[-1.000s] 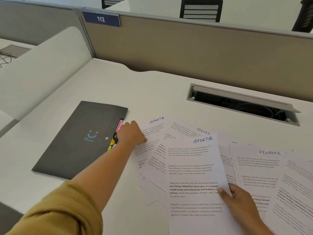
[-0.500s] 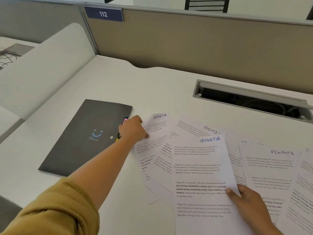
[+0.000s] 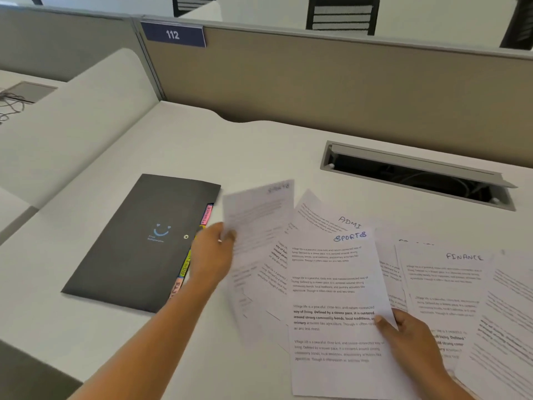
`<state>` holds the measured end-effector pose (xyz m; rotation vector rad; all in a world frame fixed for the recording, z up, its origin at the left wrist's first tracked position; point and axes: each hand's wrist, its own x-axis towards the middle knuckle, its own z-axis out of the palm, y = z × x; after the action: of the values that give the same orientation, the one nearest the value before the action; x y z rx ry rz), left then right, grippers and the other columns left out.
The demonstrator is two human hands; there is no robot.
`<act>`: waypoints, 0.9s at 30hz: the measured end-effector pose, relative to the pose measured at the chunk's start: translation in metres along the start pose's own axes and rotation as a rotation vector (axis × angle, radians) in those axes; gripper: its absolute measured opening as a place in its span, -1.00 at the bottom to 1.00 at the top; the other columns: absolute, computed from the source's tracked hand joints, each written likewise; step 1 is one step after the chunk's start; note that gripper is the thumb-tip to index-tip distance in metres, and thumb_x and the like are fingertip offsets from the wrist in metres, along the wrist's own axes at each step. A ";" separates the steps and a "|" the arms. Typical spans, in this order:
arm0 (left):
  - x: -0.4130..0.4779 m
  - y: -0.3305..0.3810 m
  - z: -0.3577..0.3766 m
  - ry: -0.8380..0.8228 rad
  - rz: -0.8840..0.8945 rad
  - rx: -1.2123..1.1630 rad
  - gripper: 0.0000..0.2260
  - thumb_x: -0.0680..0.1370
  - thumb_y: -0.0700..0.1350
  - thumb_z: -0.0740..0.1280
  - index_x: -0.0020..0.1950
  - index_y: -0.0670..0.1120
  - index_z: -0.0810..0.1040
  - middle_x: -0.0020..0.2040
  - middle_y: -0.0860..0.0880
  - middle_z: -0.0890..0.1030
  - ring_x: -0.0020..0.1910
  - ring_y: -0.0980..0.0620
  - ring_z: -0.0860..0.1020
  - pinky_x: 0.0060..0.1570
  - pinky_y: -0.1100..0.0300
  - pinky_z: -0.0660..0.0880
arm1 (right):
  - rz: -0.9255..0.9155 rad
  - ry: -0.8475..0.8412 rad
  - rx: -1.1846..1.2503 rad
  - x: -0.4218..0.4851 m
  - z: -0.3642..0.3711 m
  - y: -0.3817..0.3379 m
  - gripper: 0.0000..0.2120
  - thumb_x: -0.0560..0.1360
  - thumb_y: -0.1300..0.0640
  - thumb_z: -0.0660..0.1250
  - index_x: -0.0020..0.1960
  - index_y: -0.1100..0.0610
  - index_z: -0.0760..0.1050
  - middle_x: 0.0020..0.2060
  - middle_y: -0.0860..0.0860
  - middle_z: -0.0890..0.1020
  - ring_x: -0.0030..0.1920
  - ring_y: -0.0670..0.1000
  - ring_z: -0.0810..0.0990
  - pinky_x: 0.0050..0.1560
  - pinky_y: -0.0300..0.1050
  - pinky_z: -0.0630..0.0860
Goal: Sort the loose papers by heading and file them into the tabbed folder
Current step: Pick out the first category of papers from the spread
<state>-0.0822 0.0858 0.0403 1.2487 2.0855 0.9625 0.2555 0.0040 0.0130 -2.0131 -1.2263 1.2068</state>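
White sheet (image 3: 259,215) is pinched by left hand (image 3: 212,255) beside dark grey tabbed folder (image 3: 138,241), SPORTS-headed sheet (image 3: 331,284) gripped by right hand (image 3: 412,342) near front edge of white desk (image 3: 187,145), presumably for pairing

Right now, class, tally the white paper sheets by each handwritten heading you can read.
White sheet headed SPORTS in blue ink: 1
White sheet headed ADMI: 1
White sheet headed FINANCE: 1
Total: 3
Blurred white sheet: heading unreadable, uncounted.

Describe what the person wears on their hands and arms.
No gloves, rings or watch show on the left hand or the right hand. Both forearms are uncovered as far as the frame reaches; no sleeve is in view.
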 end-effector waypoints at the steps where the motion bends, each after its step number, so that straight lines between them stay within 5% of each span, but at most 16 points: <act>1: 0.003 0.003 -0.010 0.077 0.047 -0.049 -0.86 0.57 -0.15 0.32 -0.19 -0.12 0.56 -0.25 -0.09 0.66 -0.23 -0.16 0.64 -0.21 -0.12 0.60 | 0.004 -0.002 0.005 0.000 0.000 0.001 -0.84 0.58 0.14 0.32 -0.09 -0.07 0.62 -0.21 -0.15 0.70 -0.19 -0.06 0.67 -0.29 -0.17 0.45; 7: 0.007 0.072 -0.084 0.277 0.414 -0.259 -0.93 0.59 -0.11 0.34 -0.02 0.08 0.55 -0.15 0.19 0.63 -0.19 0.26 0.60 -0.20 0.26 0.56 | -0.006 0.024 0.125 0.002 -0.006 -0.002 -0.82 0.61 0.14 0.27 0.04 -0.08 0.62 -0.08 -0.10 0.72 -0.06 0.02 0.69 -0.05 -0.01 0.60; 10: -0.004 0.103 -0.108 0.238 0.561 -0.337 -0.83 0.57 -0.12 0.37 -0.11 0.17 0.59 -0.20 0.27 0.66 -0.22 0.28 0.59 -0.21 0.30 0.55 | -0.043 0.072 0.207 0.002 -0.010 -0.013 -0.85 0.61 0.12 0.29 0.06 -0.04 0.62 -0.03 -0.10 0.71 0.01 0.02 0.67 0.12 0.08 0.58; 13: -0.020 0.129 -0.113 0.138 0.628 -0.480 -0.81 0.55 -0.18 0.39 -0.11 0.13 0.63 -0.18 0.26 0.69 -0.23 0.25 0.63 -0.23 0.32 0.58 | -0.081 0.090 0.284 0.001 -0.014 -0.027 -0.85 0.60 0.12 0.30 0.05 -0.01 0.64 -0.06 -0.09 0.73 -0.03 0.01 0.69 0.09 0.07 0.61; 20: -0.041 0.149 -0.072 -0.104 0.394 -0.727 -0.95 0.53 -0.20 0.37 -0.09 -0.08 0.62 -0.22 0.05 0.71 -0.27 0.09 0.66 -0.26 0.20 0.62 | -0.156 0.150 0.390 0.000 -0.027 -0.052 -0.88 0.59 0.08 0.32 -0.03 -0.09 0.61 -0.13 -0.08 0.73 -0.12 0.00 0.71 -0.09 -0.02 0.65; 27: -0.057 0.138 -0.005 -0.248 0.120 -0.713 -0.89 0.50 -0.08 0.42 -0.02 -0.09 0.65 -0.07 -0.07 0.71 -0.12 -0.09 0.69 -0.12 -0.01 0.63 | -0.143 -0.081 0.626 -0.026 -0.050 -0.055 -0.85 0.58 0.22 0.33 0.11 0.20 0.62 -0.03 0.20 0.72 -0.03 0.25 0.71 -0.12 0.04 0.66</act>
<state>0.0121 0.0776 0.1564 1.0401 1.3021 1.3621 0.2692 0.0094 0.0898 -1.4071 -0.8612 1.3941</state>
